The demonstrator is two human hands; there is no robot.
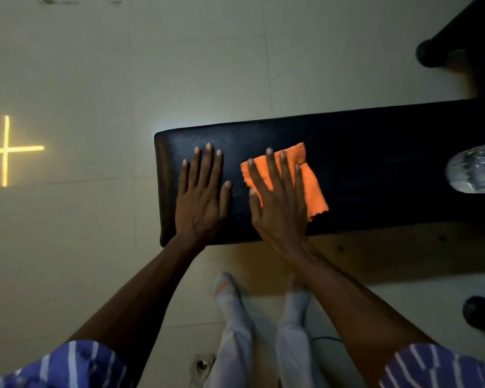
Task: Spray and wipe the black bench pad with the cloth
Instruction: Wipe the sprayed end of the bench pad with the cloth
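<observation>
The black bench pad (375, 163) runs from the middle of the view to the right edge. My left hand (200, 197) lies flat on its left end, fingers spread, holding nothing. An orange cloth (310, 180) lies on the pad just right of it. My right hand (280, 200) presses flat on top of the cloth with fingers apart, covering its left half. A clear plastic bottle (473, 169) stands on the pad at the right edge, seen from above.
Pale tiled floor (95, 79) surrounds the bench. Black bench feet show at the upper right (431, 51) and lower right (479, 312). My legs in light trousers (235, 317) stand close to the pad's near side. A yellow cross of light (5, 149) marks the floor at left.
</observation>
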